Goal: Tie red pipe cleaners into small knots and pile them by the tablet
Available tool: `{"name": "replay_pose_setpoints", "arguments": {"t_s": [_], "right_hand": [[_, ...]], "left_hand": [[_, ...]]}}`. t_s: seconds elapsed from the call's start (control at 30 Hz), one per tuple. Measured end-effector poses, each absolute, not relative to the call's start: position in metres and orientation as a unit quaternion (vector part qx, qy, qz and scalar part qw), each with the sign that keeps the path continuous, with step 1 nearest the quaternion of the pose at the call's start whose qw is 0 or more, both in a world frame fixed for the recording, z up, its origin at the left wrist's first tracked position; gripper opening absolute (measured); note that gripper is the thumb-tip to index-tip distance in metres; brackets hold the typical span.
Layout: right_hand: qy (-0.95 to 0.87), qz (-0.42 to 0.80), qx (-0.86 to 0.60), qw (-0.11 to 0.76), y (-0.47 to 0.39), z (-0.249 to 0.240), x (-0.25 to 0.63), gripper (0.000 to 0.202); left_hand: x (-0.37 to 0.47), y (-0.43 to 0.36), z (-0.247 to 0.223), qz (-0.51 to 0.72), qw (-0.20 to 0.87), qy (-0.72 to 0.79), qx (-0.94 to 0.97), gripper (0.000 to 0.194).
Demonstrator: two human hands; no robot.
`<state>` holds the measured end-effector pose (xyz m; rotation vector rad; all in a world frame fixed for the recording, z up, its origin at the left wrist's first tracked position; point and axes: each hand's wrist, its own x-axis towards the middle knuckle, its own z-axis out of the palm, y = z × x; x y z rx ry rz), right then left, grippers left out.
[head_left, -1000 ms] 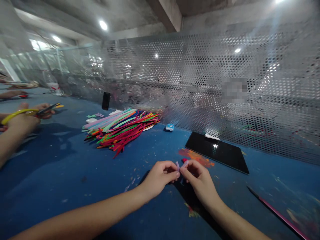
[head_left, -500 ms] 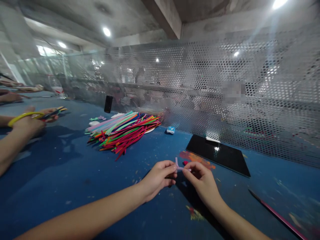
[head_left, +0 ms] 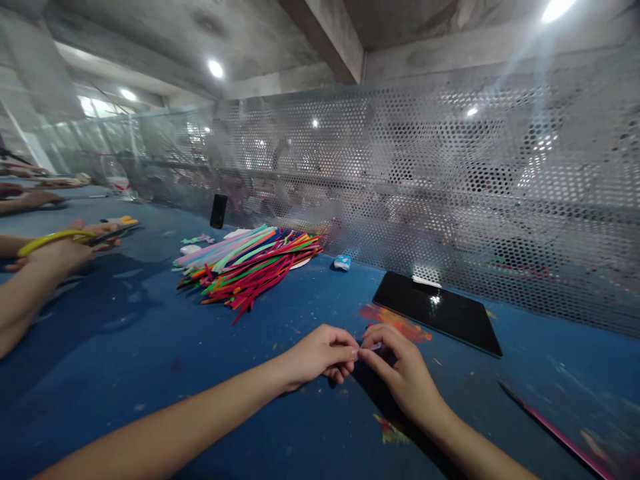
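Note:
My left hand and my right hand meet fingertip to fingertip low over the blue table. Between them they pinch a small pale lilac strip piece, mostly hidden by the fingers. A heap of long coloured strips in red, green, orange and pink lies farther back to the left, out of reach of both hands.
A black tablet lies flat at the right by the perforated metal screen. A dark phone stands against the screen. A small blue-white object sits near the heap. Another person's hands with a yellow strip work at the left. A pink-edged strip lies at the right.
The lilac piece stood up between my fingertips before; now it is folded down and almost covered. Both hands have sunk slightly toward the table. The neighbour's hands shifted a little.

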<state>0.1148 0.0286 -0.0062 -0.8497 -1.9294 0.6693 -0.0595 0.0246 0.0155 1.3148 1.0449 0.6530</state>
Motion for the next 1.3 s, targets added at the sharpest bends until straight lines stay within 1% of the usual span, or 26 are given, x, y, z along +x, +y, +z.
{"name": "replay_pose_setpoints", "arguments": {"t_s": [0.07, 0.1, 0.2, 0.3, 0.4, 0.53, 0.67, 0.83, 0.93, 1.1, 1.3], "right_hand": [[-0.792, 0.264, -0.340, 0.432, 0.030, -0.007, 0.115, 0.013], [-0.808, 0.247, -0.333, 0.419, 0.030, -0.008, 0.115, 0.015], [-0.873, 0.133, -0.298, 0.362, 0.030, -0.008, 0.117, 0.012], [-0.913, -0.015, -0.266, 0.310, 0.028, -0.007, 0.119, 0.018], [-0.928, -0.087, -0.217, 0.290, 0.024, -0.006, 0.121, 0.022], [-0.926, -0.104, -0.143, 0.335, 0.018, -0.002, 0.125, 0.023], [-0.907, -0.142, -0.136, 0.372, 0.011, 0.002, 0.128, 0.026], [-0.876, -0.241, -0.156, 0.389, 0.003, 0.010, 0.129, 0.027], [-0.868, -0.271, -0.161, 0.384, 0.001, 0.011, 0.128, 0.028], [-0.877, -0.278, -0.160, 0.357, 0.004, 0.007, 0.129, 0.030], [-0.882, -0.273, -0.142, 0.357, 0.010, 0.007, 0.126, 0.029]], "left_hand": [[-0.061, 0.025, 0.016, 0.276, 0.598, 0.461, 0.595, 0.019], [-0.061, 0.025, 0.017, 0.269, 0.592, 0.464, 0.602, 0.018], [-0.065, 0.027, 0.020, 0.251, 0.587, 0.475, 0.606, 0.012], [-0.068, 0.029, 0.023, 0.229, 0.616, 0.476, 0.584, 0.006], [-0.071, 0.029, 0.028, 0.179, 0.678, 0.462, 0.543, 0.005], [-0.073, 0.027, 0.034, 0.102, 0.762, 0.427, 0.476, 0.007], [-0.077, 0.030, 0.033, 0.050, 0.841, 0.386, 0.376, 0.011], [-0.084, 0.038, 0.023, 0.065, 0.829, 0.421, 0.363, 0.016], [-0.086, 0.040, 0.020, 0.076, 0.824, 0.431, 0.360, 0.013], [-0.084, 0.038, 0.023, 0.107, 0.817, 0.428, 0.371, 0.013], [-0.080, 0.033, 0.025, 0.109, 0.807, 0.422, 0.398, 0.011]]}}
